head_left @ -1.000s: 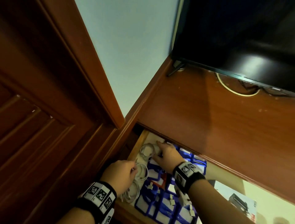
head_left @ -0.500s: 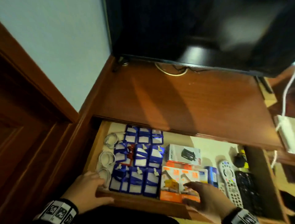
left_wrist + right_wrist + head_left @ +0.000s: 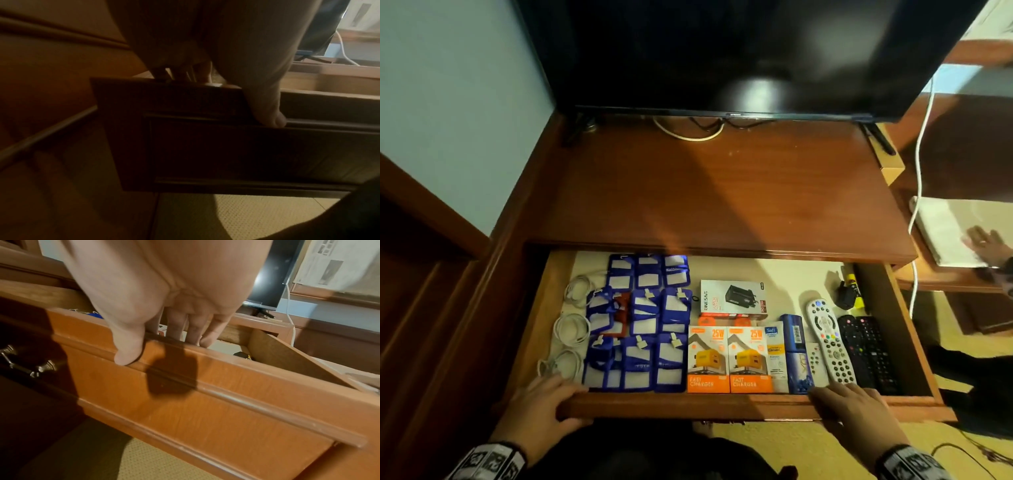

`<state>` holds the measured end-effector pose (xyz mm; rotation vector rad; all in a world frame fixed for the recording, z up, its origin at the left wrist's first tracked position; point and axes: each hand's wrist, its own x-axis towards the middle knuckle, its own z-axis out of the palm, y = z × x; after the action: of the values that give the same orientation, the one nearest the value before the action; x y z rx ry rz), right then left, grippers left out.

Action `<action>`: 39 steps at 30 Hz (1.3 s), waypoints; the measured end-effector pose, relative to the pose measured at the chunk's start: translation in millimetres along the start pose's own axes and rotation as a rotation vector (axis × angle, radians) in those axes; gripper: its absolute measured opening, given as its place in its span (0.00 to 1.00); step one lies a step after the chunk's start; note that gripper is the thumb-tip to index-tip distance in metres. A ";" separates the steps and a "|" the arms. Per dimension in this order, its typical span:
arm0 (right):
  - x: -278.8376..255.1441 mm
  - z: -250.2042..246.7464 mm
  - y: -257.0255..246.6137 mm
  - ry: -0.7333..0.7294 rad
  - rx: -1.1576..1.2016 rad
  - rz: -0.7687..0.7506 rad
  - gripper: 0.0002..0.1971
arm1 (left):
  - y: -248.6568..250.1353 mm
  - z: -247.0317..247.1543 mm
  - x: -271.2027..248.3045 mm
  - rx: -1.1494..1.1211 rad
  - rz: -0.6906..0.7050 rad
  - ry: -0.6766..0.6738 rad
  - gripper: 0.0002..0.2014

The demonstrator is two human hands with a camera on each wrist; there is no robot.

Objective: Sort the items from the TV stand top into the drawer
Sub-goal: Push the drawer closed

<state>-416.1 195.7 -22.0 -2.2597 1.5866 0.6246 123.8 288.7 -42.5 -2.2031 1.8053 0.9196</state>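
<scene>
Hands (image 3: 544, 401) on drawer (image 3: 688, 406) front

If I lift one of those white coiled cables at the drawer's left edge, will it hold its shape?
Probably not. The white coiled cables look thin and loosely looped, with no tie visible, so a coil would likely sag and unwind. They look light for their size. One loose end trails near the left hand, so it may snag neighbouring coils.
</scene>
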 end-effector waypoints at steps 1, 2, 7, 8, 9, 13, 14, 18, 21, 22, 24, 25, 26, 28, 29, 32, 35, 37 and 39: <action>1.7 0.2 2.4 -0.002 -0.011 -0.027 0.22 | -0.1 0.2 0.2 -0.003 -0.004 -0.005 0.21; 3.1 -3.3 2.2 -0.007 -0.016 -0.039 0.23 | -0.6 0.5 0.4 -0.006 -0.001 -0.007 0.21; 5.5 -9.5 -1.0 -0.039 0.024 -0.054 0.25 | 2.1 -5.5 0.2 0.008 0.023 0.023 0.22; 5.0 -11.9 -2.5 -0.041 0.022 -0.054 0.24 | 1.8 -5.4 0.6 0.008 0.024 0.024 0.22; 5.5 -13.5 -4.2 -0.036 0.020 -0.055 0.24 | 0.8 -4.9 1.5 0.012 0.021 0.016 0.22; 12.6 -21.3 -11.7 -0.014 0.003 -0.022 0.19 | 0.1 -14.3 14.4 -0.010 -0.003 0.034 0.24; 17.8 -24.3 -12.6 0.000 -0.005 -0.009 0.18 | 1.0 -19.6 20.4 -0.012 -0.001 0.049 0.24; 53.2 -38.8 -6.4 0.076 -0.003 0.062 0.15 | 10.7 -44.7 55.6 -0.027 0.006 0.095 0.25; 82.6 -53.1 0.5 0.129 0.028 0.107 0.15 | 16.7 -60.7 83.5 -0.023 0.005 0.131 0.26; 89.8 -58.4 1.3 0.131 0.036 0.125 0.16 | 19.4 -65.8 90.4 -0.024 0.006 0.149 0.25; 101.3 -65.2 0.6 0.133 0.050 0.157 0.19 | 27.0 -75.6 98.3 -0.034 0.012 0.206 0.23; 105.6 -67.6 -0.8 0.142 0.047 0.169 0.20 | 30.2 -78.2 100.3 -0.033 0.006 0.245 0.23; 108.2 -69.6 -2.0 0.154 0.045 0.184 0.21 | 33.1 -78.8 101.0 -0.018 -0.012 0.279 0.24; 108.3 -69.6 -2.5 0.189 0.063 0.248 0.26 | 39.4 -74.9 99.2 0.037 -0.051 0.341 0.27; 106.1 -66.6 -2.0 0.221 0.095 0.307 0.31 | 43.4 -71.4 96.8 0.038 -0.077 0.378 0.29; 93.4 -48.6 -4.2 0.424 0.373 0.540 0.56 | 57.7 -59.9 82.1 -0.190 -0.316 0.492 0.42; 82.5 -29.7 -8.6 0.519 0.691 0.789 0.68 | 60.9 -44.8 68.2 -0.389 -0.530 0.576 0.56; 85.2 -20.6 -6.9 0.474 0.824 0.823 0.70 | 56.6 -32.8 66.8 -0.358 -0.496 0.574 0.55; 94.4 -14.0 -1.8 0.430 0.876 0.794 0.71 | 55.1 -30.5 71.5 -0.312 -0.429 0.549 0.47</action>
<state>-384.4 113.4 -58.6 -1.1203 2.3370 -0.4122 90.0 199.6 -42.3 -3.1126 1.3050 0.5664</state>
